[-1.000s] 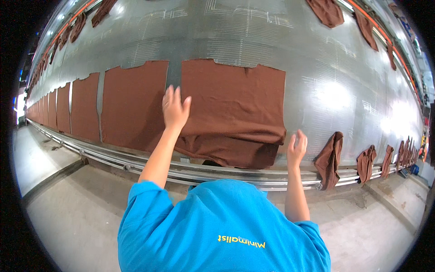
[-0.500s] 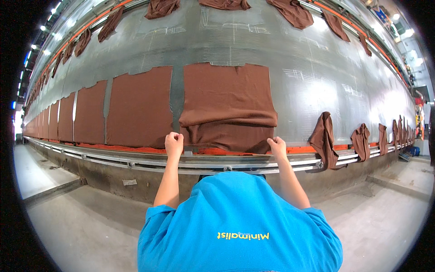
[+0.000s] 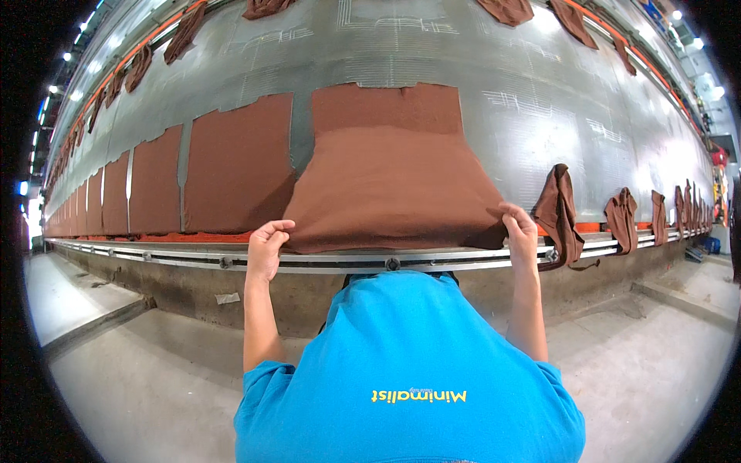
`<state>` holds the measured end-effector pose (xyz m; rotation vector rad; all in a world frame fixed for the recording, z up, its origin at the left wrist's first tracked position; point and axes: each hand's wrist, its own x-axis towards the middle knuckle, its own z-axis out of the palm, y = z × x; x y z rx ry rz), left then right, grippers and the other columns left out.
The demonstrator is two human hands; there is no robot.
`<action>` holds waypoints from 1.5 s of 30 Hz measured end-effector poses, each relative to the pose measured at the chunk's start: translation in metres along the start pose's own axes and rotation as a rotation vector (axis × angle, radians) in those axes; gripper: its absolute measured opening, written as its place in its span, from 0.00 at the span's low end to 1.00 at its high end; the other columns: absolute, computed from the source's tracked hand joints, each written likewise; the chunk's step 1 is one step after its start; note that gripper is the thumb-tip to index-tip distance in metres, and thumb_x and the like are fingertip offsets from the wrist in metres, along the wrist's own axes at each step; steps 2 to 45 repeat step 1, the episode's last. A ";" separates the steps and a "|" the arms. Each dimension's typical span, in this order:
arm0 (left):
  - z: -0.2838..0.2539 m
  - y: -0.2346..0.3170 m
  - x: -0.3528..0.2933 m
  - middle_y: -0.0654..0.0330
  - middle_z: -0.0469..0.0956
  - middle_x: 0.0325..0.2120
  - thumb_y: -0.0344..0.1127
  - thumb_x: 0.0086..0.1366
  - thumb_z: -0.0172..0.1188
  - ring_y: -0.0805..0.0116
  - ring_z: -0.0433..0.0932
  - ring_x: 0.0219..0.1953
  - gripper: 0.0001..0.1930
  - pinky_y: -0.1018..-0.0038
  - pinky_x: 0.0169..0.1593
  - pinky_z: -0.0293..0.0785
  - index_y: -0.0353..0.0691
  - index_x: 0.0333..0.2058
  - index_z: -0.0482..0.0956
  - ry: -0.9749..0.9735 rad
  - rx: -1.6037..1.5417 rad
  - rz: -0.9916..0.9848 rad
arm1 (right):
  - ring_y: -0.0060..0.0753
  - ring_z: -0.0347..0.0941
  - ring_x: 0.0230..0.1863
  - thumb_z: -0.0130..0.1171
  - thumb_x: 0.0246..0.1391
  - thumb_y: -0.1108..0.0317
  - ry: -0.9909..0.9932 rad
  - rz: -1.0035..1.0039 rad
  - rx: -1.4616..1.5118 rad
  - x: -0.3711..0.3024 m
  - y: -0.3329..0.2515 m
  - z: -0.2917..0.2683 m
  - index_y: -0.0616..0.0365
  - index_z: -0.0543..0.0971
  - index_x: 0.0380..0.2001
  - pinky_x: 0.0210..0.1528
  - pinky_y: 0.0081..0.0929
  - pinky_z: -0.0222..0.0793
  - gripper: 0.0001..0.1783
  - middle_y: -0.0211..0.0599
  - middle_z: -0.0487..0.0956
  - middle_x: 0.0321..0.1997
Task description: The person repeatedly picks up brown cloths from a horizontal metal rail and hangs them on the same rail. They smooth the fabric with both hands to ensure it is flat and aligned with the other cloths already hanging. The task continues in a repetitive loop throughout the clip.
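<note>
A brown fabric panel stretches toward me from the long grey table. Its far end lies flat with a notched edge, while the near part is lifted and pulled taut between my hands. My left hand pinches the near left corner. On the near right corner, my right hand grips in the same way. The lifted cloth hangs over the table's near edge and hides part of the orange strip there. Just left of it, another brown panel lies flat on the table.
More flat brown panels run in a row to the left. Bunched brown cloths drape over the metal rail on the right. Others hang along the far edge. A concrete base and floor lie below the rail.
Both hands have moved apart and the cloth between them has risen. The folds across the panel have smoothed out, and its near edge is now wide and taut.
</note>
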<state>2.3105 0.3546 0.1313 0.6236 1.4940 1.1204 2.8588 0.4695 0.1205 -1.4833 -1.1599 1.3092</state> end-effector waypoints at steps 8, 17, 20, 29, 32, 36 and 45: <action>-0.009 -0.005 -0.002 0.64 0.84 0.42 0.21 0.64 0.58 0.78 0.78 0.45 0.15 0.83 0.51 0.71 0.31 0.49 0.84 0.023 0.116 -0.137 | 0.16 0.79 0.42 0.56 0.64 0.74 -0.064 0.104 -0.084 0.000 0.021 -0.017 0.48 0.78 0.62 0.39 0.10 0.70 0.24 0.35 0.84 0.53; -0.009 -0.005 -0.002 0.64 0.84 0.42 0.21 0.64 0.58 0.78 0.78 0.45 0.15 0.83 0.51 0.71 0.31 0.49 0.84 0.023 0.116 -0.137 | 0.16 0.79 0.42 0.56 0.64 0.74 -0.064 0.104 -0.084 0.000 0.021 -0.017 0.48 0.78 0.62 0.39 0.10 0.70 0.24 0.35 0.84 0.53; -0.009 -0.005 -0.002 0.64 0.84 0.42 0.21 0.64 0.58 0.78 0.78 0.45 0.15 0.83 0.51 0.71 0.31 0.49 0.84 0.023 0.116 -0.137 | 0.16 0.79 0.42 0.56 0.64 0.74 -0.064 0.104 -0.084 0.000 0.021 -0.017 0.48 0.78 0.62 0.39 0.10 0.70 0.24 0.35 0.84 0.53; -0.009 -0.005 -0.002 0.64 0.84 0.42 0.21 0.64 0.58 0.78 0.78 0.45 0.15 0.83 0.51 0.71 0.31 0.49 0.84 0.023 0.116 -0.137 | 0.16 0.79 0.42 0.56 0.64 0.74 -0.064 0.104 -0.084 0.000 0.021 -0.017 0.48 0.78 0.62 0.39 0.10 0.70 0.24 0.35 0.84 0.53; -0.009 -0.005 -0.002 0.64 0.84 0.42 0.21 0.64 0.58 0.78 0.78 0.45 0.15 0.83 0.51 0.71 0.31 0.49 0.84 0.023 0.116 -0.137 | 0.16 0.79 0.42 0.56 0.64 0.74 -0.064 0.104 -0.084 0.000 0.021 -0.017 0.48 0.78 0.62 0.39 0.10 0.70 0.24 0.35 0.84 0.53; -0.009 -0.005 -0.002 0.64 0.84 0.42 0.21 0.64 0.58 0.78 0.78 0.45 0.15 0.83 0.51 0.71 0.31 0.49 0.84 0.023 0.116 -0.137 | 0.16 0.79 0.42 0.56 0.64 0.74 -0.064 0.104 -0.084 0.000 0.021 -0.017 0.48 0.78 0.62 0.39 0.10 0.70 0.24 0.35 0.84 0.53; -0.009 -0.005 -0.002 0.64 0.84 0.42 0.21 0.64 0.58 0.78 0.78 0.45 0.15 0.83 0.51 0.71 0.31 0.49 0.84 0.023 0.116 -0.137 | 0.16 0.79 0.42 0.56 0.64 0.74 -0.064 0.104 -0.084 0.000 0.021 -0.017 0.48 0.78 0.62 0.39 0.10 0.70 0.24 0.35 0.84 0.53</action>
